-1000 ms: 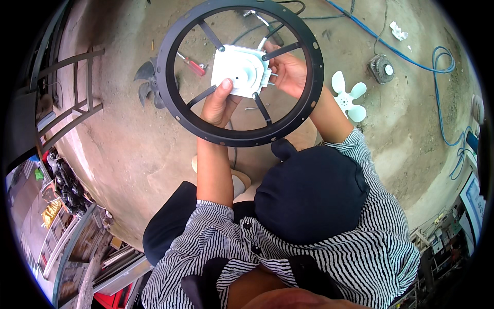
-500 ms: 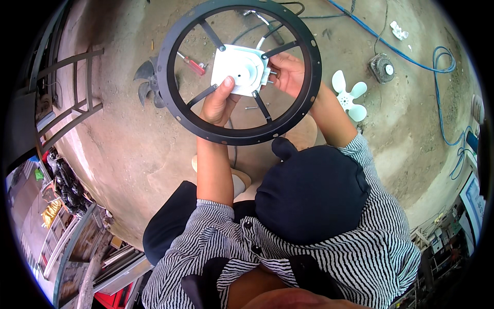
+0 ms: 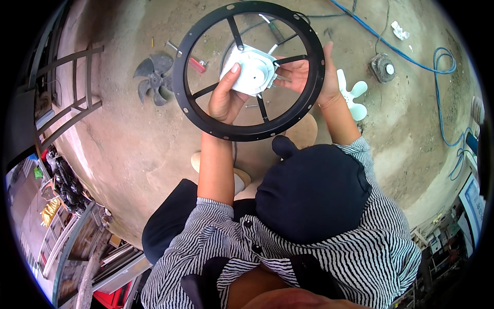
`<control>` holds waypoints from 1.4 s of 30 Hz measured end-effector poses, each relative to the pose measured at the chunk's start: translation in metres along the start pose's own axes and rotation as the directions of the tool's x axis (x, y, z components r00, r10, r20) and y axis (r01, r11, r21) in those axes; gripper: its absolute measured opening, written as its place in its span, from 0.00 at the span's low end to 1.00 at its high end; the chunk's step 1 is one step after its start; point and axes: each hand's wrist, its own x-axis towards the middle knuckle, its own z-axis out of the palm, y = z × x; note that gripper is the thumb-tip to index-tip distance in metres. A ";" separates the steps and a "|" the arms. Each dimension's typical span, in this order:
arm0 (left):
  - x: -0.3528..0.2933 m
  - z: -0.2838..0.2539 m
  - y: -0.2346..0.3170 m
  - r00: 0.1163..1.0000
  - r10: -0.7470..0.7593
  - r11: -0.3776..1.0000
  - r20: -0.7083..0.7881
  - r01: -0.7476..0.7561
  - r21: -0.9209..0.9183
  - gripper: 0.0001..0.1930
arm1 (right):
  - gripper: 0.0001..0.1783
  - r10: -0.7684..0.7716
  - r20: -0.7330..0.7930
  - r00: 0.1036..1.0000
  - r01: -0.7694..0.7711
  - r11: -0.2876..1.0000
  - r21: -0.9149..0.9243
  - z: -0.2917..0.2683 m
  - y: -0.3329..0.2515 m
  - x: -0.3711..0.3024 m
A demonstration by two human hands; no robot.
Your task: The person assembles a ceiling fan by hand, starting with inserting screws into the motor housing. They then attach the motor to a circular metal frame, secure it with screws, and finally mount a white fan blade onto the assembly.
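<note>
A black fan frame (image 3: 242, 133), a round ring with spokes, is held up above the floor. At its centre sits a white square housing (image 3: 252, 72) with a round raised middle. My left hand (image 3: 225, 100) is closed on this housing at its left side, thumb on the face and fingers behind. My right hand (image 3: 297, 74) is open at the ring's right side, its fingers passing behind the rim towards the metal pins on the housing. Whether it touches the ring or the pins I cannot tell.
On the floor lie a dark fan blade (image 3: 154, 77), a red-handled screwdriver (image 3: 196, 65), a white fan blade (image 3: 354, 95), a motor (image 3: 382, 68) and a dark-handled tool (image 3: 276, 33). A blue cable (image 3: 437, 77) runs along the right. A metal rack (image 3: 69, 109) stands left.
The frame with its housing has shifted slightly right and turned a little. My right hand has drawn back to the right from the housing, its fingers now spread.
</note>
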 end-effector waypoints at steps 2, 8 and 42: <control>0.002 0.003 0.000 0.999 -0.020 1.000 0.025 0.020 -0.015 0.29 | 0.70 -0.013 0.066 0.998 0.015 0.999 -0.041 -0.004 -0.004 -0.006; 0.000 -0.004 0.003 0.997 -0.063 0.998 0.039 0.064 -0.007 0.34 | 0.56 0.033 0.066 0.997 -0.001 0.901 -0.434 -0.011 -0.015 -0.008; 0.006 -0.033 0.002 0.996 0.011 0.999 0.083 -0.007 -0.044 0.31 | 0.13 -0.305 -0.150 0.940 -0.158 -0.004 -0.987 -0.087 0.072 -0.007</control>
